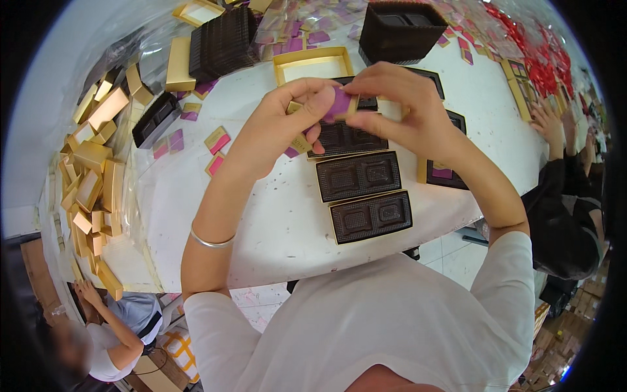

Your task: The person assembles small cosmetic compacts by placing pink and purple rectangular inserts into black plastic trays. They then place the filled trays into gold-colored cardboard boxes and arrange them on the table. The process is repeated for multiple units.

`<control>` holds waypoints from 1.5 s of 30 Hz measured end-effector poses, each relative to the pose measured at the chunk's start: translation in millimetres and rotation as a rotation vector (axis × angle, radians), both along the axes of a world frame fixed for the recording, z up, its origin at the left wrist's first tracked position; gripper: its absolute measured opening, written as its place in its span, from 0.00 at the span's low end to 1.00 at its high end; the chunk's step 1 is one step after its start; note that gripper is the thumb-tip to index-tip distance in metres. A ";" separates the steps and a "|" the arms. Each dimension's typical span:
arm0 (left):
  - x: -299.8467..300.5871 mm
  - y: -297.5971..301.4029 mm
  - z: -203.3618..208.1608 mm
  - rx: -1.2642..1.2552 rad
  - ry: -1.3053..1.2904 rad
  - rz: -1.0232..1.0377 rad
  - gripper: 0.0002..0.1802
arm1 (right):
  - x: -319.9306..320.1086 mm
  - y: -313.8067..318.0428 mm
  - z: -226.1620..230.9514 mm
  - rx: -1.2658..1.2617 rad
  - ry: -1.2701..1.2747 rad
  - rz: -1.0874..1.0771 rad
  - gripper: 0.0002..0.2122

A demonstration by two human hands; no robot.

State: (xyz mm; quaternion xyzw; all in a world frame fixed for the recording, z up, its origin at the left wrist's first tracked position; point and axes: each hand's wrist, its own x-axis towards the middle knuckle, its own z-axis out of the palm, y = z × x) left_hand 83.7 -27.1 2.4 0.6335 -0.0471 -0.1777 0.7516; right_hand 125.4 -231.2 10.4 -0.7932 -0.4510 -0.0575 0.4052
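I hold a small purple card [339, 103] with both my hands above the middle of the white table [261, 215]. My left hand [287, 124] is closed on its left end, thumb and fingers pinching it, and a small gold piece [295, 106] shows between these fingers. My right hand [398, 108] is closed on the right end of the same card, with the fingers bent over it from above. On my left wrist sits a thin silver bracelet [210, 240].

Under my hands, three gold boxes with dark brown trays inside lie in a row that runs toward the near edge of the table: the far box [349, 138] is partly covered by my hands, the middle box [358, 176] is just beside it, and the near box [371, 216] lies close to the near edge. An open empty gold box [313, 64] lies behind my hands. A tall stack of dark trays [400, 29] stands near the far edge. Many gold lids [91, 183] are piled along the left edge. At the right edge, another person's hands [547, 123] rest on the table.
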 end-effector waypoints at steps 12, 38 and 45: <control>2.6 7.8 -13.0 -0.136 0.117 0.058 0.17 | 5.1 23.0 -7.4 -0.011 -0.266 -0.005 0.14; 17.1 19.3 -17.9 -0.525 0.177 0.317 0.26 | 1.7 61.6 -24.5 0.192 -0.108 0.058 0.14; 6.1 4.3 -20.9 -0.637 0.212 0.444 0.19 | -10.5 56.6 -20.4 0.055 -0.006 0.051 0.16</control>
